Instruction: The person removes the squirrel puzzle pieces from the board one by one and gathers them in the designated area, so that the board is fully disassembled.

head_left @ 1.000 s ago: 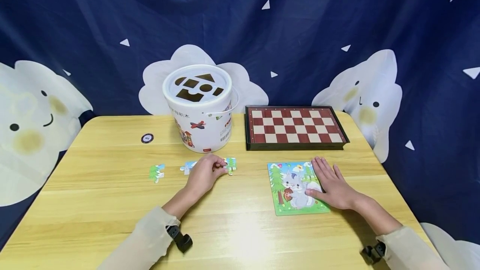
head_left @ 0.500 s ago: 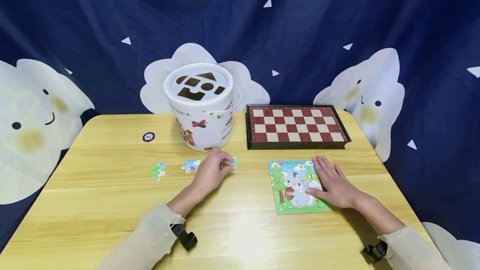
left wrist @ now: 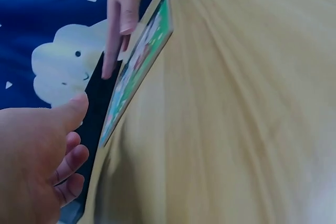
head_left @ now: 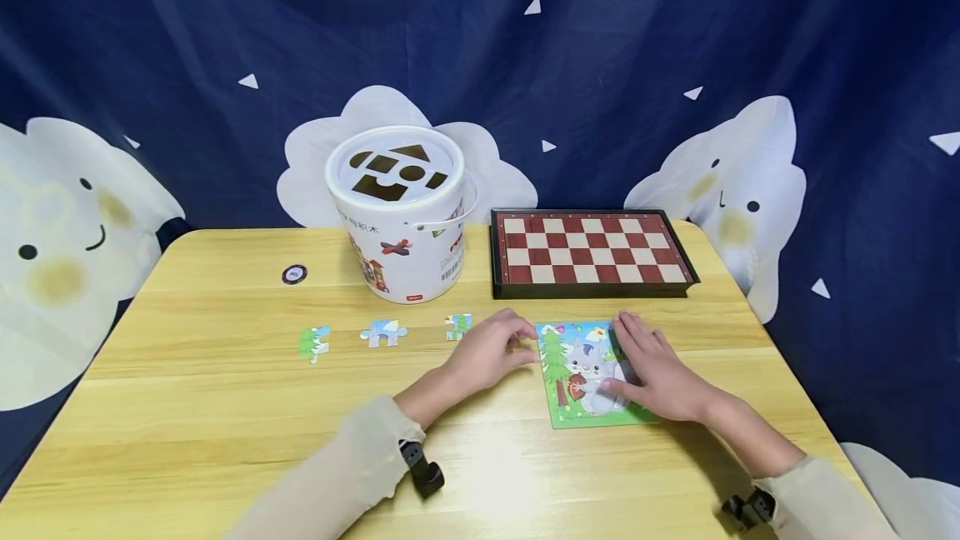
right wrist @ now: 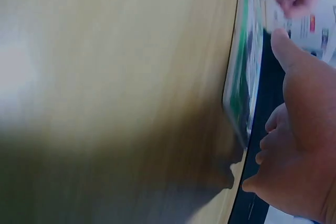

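Note:
A square squirrel jigsaw puzzle [head_left: 585,369] lies on the table, the squirrel holding a brown acorn. My right hand [head_left: 663,373] rests on its right part with straight fingers, hiding some of the picture. At the puzzle's left edge is my left hand [head_left: 483,352], loosely bent, thumb and fingers apart and nothing between them. In the left wrist view that hand [left wrist: 42,156] is beside the puzzle [left wrist: 139,66]. Three loose jigsaw pieces lie left of it: a tree piece [head_left: 459,326], a blue and grey piece [head_left: 383,333] and a green and blue piece [head_left: 313,343].
Behind the pieces stands a white bucket [head_left: 408,257] with shaped holes in its lid. A red and white chessboard [head_left: 592,250] in a black frame lies at the back right. A dark round chip [head_left: 295,274] lies left of the bucket. A blue curtain [head_left: 480,40] hangs behind.
My left hand has left the tree piece, which now lies uncovered, and moved right to the puzzle's left edge. The right hand has shifted slightly left on the puzzle.

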Motion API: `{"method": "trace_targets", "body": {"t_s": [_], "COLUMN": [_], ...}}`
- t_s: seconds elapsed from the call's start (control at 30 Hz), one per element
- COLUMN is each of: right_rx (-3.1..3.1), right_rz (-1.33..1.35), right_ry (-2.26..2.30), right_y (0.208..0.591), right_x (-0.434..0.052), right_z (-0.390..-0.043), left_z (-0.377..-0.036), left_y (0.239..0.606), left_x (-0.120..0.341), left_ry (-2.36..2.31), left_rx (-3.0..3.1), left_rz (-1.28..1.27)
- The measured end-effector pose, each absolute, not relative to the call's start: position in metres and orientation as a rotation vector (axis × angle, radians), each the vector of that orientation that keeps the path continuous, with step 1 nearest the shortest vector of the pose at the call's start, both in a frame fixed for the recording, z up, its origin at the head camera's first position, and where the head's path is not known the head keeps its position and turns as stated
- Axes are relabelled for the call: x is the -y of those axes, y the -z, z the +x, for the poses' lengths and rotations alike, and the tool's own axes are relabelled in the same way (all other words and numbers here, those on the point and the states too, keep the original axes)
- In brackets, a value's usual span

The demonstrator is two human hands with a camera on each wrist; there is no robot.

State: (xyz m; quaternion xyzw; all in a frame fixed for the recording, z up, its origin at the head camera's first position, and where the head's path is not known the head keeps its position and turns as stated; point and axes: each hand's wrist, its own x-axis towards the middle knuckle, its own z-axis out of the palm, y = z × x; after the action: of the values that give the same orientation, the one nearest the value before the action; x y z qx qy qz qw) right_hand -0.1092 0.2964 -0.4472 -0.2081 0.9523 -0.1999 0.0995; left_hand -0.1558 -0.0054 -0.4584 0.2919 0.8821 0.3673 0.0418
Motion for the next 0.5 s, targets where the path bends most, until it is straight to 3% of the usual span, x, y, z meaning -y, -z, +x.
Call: {"method": "trace_targets", "body": {"t_s": [0.5], "right_rx": [-2.822], "right_rz": [-0.700], "right_ry": [0.470], "right_y": [0.460], "right_x": [-0.264], "right_z": [-0.095], "left_z": [-0.154], "left_y": [0.466], "left_x": [-0.022], "left_ry": [-0.884], "left_rx": [-2.706], "left_rz": [1.012]}}
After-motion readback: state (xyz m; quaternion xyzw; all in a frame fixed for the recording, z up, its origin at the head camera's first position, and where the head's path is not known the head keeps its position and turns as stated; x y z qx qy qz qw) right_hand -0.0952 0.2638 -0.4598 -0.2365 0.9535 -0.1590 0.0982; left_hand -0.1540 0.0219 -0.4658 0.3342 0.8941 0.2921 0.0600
